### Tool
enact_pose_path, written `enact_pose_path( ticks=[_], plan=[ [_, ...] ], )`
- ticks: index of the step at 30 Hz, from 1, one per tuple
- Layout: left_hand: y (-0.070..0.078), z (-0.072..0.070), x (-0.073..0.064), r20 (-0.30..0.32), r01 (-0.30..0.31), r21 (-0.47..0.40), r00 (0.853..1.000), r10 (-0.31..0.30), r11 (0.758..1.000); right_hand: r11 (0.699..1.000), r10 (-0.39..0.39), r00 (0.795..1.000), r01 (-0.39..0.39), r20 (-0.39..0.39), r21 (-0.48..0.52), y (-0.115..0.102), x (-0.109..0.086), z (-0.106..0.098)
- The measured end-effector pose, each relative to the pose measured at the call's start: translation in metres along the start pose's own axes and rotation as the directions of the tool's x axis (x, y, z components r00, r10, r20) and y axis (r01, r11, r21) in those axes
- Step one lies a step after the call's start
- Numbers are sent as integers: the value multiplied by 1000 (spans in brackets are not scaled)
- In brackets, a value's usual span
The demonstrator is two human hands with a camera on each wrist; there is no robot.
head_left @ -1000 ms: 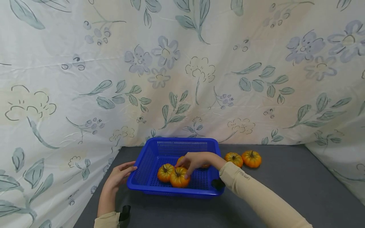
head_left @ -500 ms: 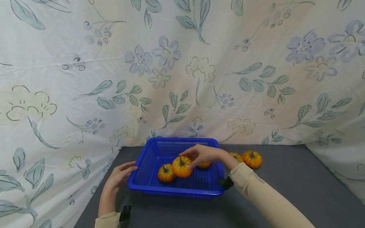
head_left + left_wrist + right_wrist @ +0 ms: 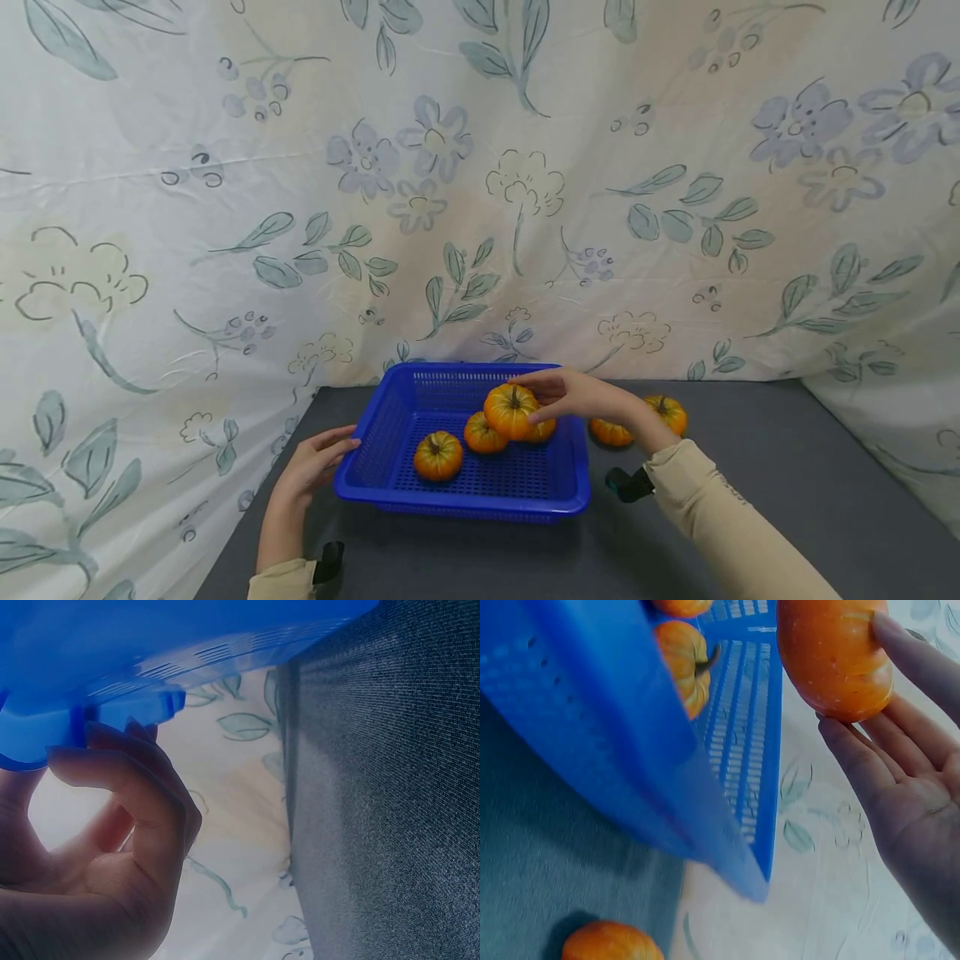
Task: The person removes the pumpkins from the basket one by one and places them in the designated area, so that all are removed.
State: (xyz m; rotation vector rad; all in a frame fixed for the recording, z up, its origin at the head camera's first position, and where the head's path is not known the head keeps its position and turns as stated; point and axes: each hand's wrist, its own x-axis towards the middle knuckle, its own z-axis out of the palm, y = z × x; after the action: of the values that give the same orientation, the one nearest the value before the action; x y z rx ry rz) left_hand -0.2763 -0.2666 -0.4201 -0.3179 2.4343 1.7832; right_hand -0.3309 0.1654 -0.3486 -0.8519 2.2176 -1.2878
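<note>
My right hand (image 3: 573, 396) pinches a small orange pumpkin (image 3: 512, 412) by its sides, raised over the right part of a blue plastic basket (image 3: 480, 505). In the right wrist view the held pumpkin (image 3: 836, 660) is above the basket rim, with thumb and fingertips on it. Inside the basket sit three more pumpkins: one at the front (image 3: 438, 457), one in the middle (image 3: 483, 435), and one partly hidden behind the held pumpkin (image 3: 543, 430). My left hand (image 3: 315, 462) grips the basket's left rim; in the left wrist view its curled fingers (image 3: 120, 776) meet the rim.
Two further pumpkins lie on the dark grey table (image 3: 750, 483) right of the basket, the nearer one (image 3: 611, 432) partly behind my right forearm and the other (image 3: 669, 413) beside it. A floral cloth (image 3: 480, 208) hangs behind the table.
My right hand has lifted the pumpkin from the front of the basket and carried it up and to the right. The middle pumpkin is now uncovered. My left hand stays at the rim.
</note>
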Motion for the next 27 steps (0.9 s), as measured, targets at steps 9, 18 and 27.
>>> enact_pose_path(
  ticks=[9, 18, 27],
  plan=[
    [0, 1, 0, 0, 4, -11, 1000, -4, 1000, 998, 51, 985, -43, -166, 54, 21, -30, -22],
    [-1, 0, 1, 2, -2, -2, 1000, 2, 1000, 996, 83, 924, -75, -374, 38, 57, -54, -41],
    [-2, 0, 2, -3, 1, -4, 1000, -1, 1000, 991, 128, 830, -126, -543, 40, 80, -85, -59]
  ],
)
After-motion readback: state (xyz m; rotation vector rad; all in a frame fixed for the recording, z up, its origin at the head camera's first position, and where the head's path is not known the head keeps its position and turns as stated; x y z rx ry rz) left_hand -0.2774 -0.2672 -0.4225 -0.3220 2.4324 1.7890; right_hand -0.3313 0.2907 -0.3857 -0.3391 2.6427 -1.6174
